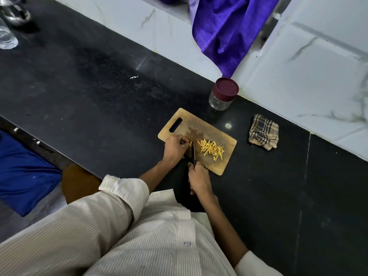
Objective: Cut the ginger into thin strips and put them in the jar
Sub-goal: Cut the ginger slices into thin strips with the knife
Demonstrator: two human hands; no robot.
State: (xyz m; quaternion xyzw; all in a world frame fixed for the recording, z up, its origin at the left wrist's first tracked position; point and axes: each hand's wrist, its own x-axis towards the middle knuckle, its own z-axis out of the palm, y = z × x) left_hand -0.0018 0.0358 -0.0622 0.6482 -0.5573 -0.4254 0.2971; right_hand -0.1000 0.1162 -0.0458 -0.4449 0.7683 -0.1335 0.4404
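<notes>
On black counter (99, 92) (white marble wall behind), hands gripping knife (193, 151) and ginger (190, 143).

Surface (99, 86): dark speckled stone, running along a pale marbled wall. Lying directly on it:
- wooden cutting board (201, 126) with handle slot, taken as landmark;
- clear jar (223, 95) with maroon lid, upright, just beyond the board's far edge;
- folded checked cloth (263, 132), right of the board, apart from it;
- clear glassware (8, 36), well left of the board, at the far corner.
</notes>
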